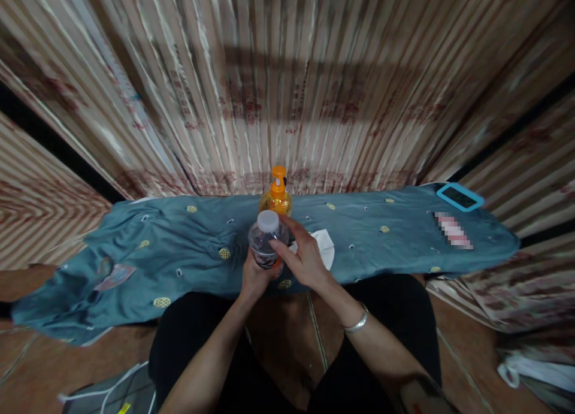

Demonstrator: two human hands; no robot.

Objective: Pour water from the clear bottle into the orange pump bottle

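A clear plastic bottle (262, 241) with a white cap stands upright in front of me. My left hand (258, 277) is wrapped round its lower part. From the right side, my right hand (308, 255) lies against the bottle's upper part, thumb on the near side and forefinger on the far side. A white tissue (326, 247) shows beyond the right hand; whether the hidden fingers touch it I cannot tell. Just behind the bottle is an orange pump bottle (278, 192) with yellowish contents, its lower part hidden.
A long narrow board under blue-green patterned cloth (359, 240) spans the view. On it lie a light-blue-framed device (460, 196), a blurred pink packet (453, 230) and a pinkish paper piece (115, 277). Striped curtains (287, 102) enclose the far side. A grey object with a white cord (110, 390) sits lower left.
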